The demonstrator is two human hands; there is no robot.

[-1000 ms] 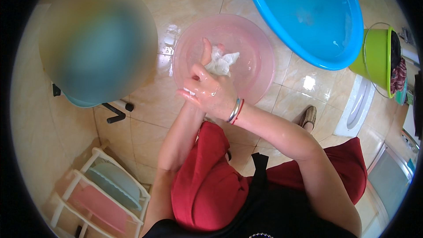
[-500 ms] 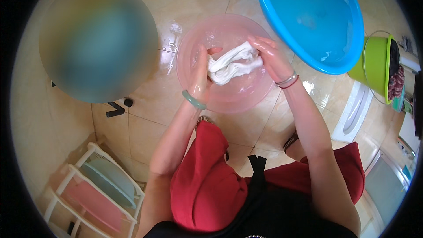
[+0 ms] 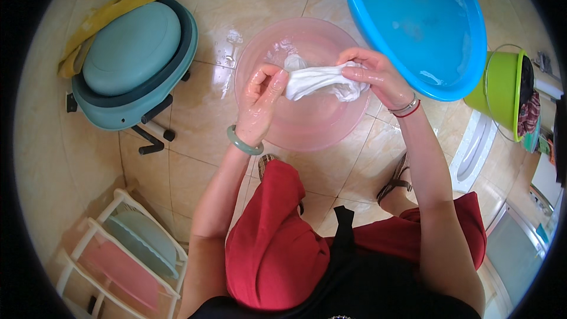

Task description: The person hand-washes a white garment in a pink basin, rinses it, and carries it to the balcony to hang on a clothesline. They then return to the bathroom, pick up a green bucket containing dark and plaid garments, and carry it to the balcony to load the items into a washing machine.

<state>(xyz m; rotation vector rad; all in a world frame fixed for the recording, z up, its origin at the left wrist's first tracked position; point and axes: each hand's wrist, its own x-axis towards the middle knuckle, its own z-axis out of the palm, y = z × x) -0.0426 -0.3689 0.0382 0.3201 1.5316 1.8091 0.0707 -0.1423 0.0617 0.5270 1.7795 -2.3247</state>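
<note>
Both hands stretch a wet white cloth (image 3: 322,81) over the pink basin (image 3: 307,127).
Left hand (image 3: 263,100) and right hand (image 3: 378,77) fingers pinch its ends; blue tub (image 3: 413,23) overlaps the basin's rim.

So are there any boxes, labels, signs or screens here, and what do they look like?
None that can be made out.
Right edge: small, blurred items beside the green plastic bucket, too unclear to call packages.
Both hands hold only a wet white cloth, unlabelled.

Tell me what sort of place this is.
Probably a home bathroom or wash area: tiled floor, a squat toilet, and a pink basin and blue basin, with both hands holding a wet white cloth.
</note>
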